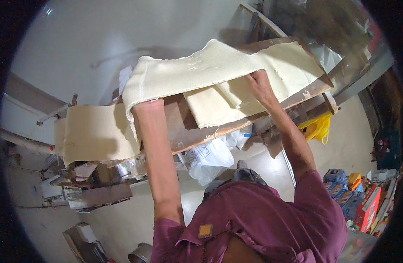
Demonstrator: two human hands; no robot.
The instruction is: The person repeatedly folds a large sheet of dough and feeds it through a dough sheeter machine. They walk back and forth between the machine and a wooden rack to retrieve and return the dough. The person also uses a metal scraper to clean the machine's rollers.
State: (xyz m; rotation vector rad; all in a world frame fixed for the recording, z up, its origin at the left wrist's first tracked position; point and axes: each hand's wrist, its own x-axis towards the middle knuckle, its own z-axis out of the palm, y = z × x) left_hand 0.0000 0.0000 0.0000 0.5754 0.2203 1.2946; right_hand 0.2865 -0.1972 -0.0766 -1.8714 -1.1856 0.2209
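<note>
A long cream dough sheet point(197, 70) hangs in the air in front of me, over a tilted wooden board point(197, 136). My right hand point(259, 86) grips the sheet's lower edge near its right end. My left forearm point(155, 149) reaches up under the sheet's left end. That hand is hidden beneath the dough, which drapes over it. Below the lifted sheet, a folded piece of dough point(210, 108) lies on the board. Another dough sheet point(96, 131) hangs at the left, beside my left arm.
A metal machine frame point(96, 193) stands at the lower left under the left sheet. A white plastic bag point(210, 160) lies below the board and a yellow bag point(317, 127) hangs at the right. Colourful boxes point(363, 201) are stacked at the far right.
</note>
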